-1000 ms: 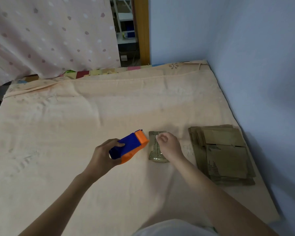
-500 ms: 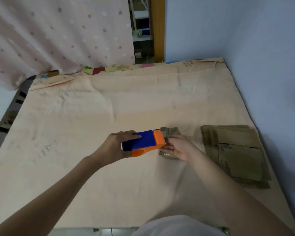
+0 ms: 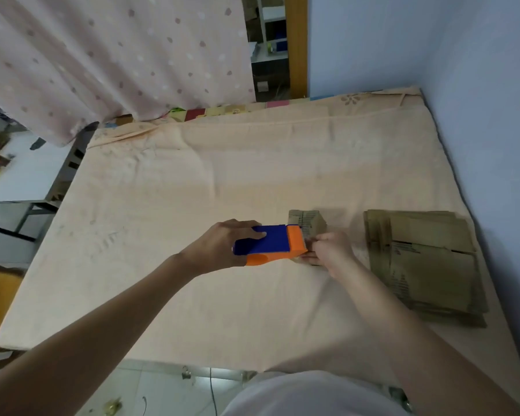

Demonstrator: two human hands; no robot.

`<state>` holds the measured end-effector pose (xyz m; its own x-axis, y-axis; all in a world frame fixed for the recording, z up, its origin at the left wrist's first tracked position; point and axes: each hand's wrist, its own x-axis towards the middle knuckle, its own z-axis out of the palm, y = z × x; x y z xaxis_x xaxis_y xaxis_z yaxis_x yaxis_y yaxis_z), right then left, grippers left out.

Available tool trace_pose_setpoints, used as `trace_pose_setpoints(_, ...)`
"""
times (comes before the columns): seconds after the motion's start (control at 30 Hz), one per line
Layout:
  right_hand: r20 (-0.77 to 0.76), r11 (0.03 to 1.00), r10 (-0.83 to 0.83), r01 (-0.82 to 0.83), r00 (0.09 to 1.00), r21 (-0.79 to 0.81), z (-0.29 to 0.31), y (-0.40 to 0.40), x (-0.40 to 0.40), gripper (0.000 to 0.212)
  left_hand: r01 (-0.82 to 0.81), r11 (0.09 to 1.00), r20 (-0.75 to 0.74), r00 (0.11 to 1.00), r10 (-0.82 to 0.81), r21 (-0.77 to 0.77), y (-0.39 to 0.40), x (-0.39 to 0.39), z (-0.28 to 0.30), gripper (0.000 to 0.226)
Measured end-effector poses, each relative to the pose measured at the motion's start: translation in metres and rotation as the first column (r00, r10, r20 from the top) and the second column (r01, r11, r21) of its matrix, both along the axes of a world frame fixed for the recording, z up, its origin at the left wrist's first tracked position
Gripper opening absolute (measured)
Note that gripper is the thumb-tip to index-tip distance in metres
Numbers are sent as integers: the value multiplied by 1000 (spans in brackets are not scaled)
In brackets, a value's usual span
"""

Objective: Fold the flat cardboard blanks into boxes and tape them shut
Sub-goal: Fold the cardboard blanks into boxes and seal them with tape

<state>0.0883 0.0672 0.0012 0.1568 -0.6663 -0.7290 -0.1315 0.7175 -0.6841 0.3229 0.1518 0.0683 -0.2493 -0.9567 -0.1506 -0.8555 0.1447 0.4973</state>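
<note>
Fingers of my left hand (image 3: 222, 247) curl around the tape dispenser (image 3: 270, 244), thumb across its blue top, the rest wrapped underneath. The dispenser's orange nose points toward 3 o'clock and meets the small box (image 3: 308, 228), which sits on the cloth (image 3: 192, 190) a little right of the middle of the table.

My right hand (image 3: 332, 250) comes in from 5 o'clock and rests against the near end of that box. Its fingers are bent and bunched right at the dispenser's nose, where the teeth are. They seem to pinch something at the box's edge, but the spot is too small and blurred for me to say whether it is tape or cardboard. The far end of the box, at 12 o'clock from my right hand, shows printed marks on its brown top.

At 3 o'clock from the box, well apart from it, lies the stack of flat blanks (image 3: 427, 259), loosely piled, with the sheets fanned a bit at the far edge. The stack sits close to the blue wall (image 3: 478, 100) on the right side of the table.

At 11 o'clock, beyond the far edge of the cloth, hangs a dotted curtain (image 3: 117, 61). At 9 o'clock, off the table, stands a white bench (image 3: 21, 175) with blurred orange and green things on it.
</note>
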Motion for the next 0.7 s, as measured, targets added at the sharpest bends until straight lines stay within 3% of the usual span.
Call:
trace_pose_setpoints(0.23,-66,1000,-11,9,998,-21,1,3,-8,10,111,993,45,993,-113,26,-6,0,-4,56)
trace_pose_setpoints(0.7,-314,990,-86,45,946,-134,-17,25,19,7,303,953,-12,953,-303,21,-21,46,-44,61)
